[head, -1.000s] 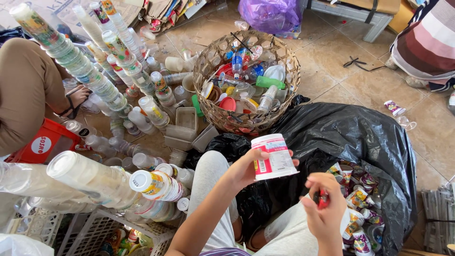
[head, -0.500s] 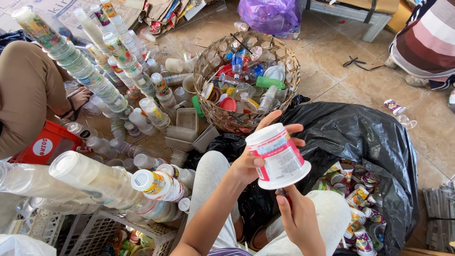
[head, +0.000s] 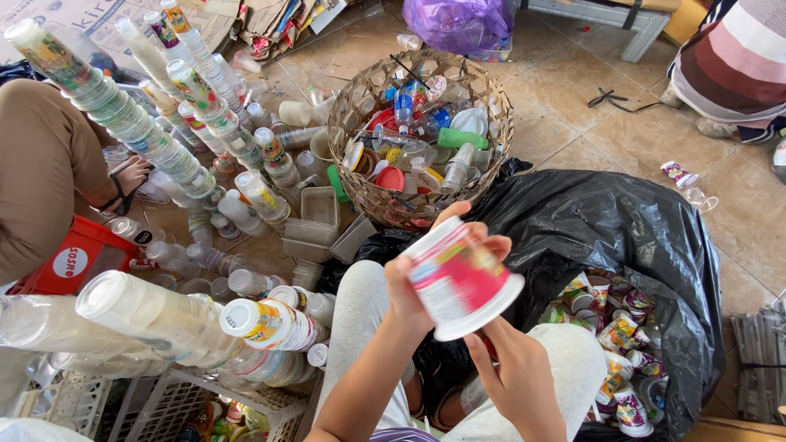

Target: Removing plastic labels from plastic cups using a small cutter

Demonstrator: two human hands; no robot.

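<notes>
- Left hand [head: 413, 282] held a white plastic cup [head: 460, 278] with a red and pink printed wrap, fingers closed around its body, thumb on the near side. The cup was tipped, its wide rim turned down and toward the right.
- Right hand [head: 524, 381] sat just below the cup's rim, fingers bunched and pointing up at the rim; whether it pinched anything small could not be told, since the palm faced away.
- The cup hung over the person's lap, between the wicker basket [head: 360, 184] of mixed caps and bottles and the open black bag [head: 622, 237].
- Inside the bag lay a heap of similar printed cups [head: 618, 327]. To the left, long nested stacks of clear cups [head: 155, 319] rested on white crates [head: 155, 405].
- Judged step: working at the rim or wrap of the single cup, mid-handling, with both hands on the job.
- Judged next need: the right fingers would want a firm purchase on the rim edge while the left kept the cup from turning; the thin wall would likely buckle if squeezed hard.
- Another person's leg [head: 41, 172] and a red crate [head: 65, 262] lay at far left, well apart from the cup.
</notes>
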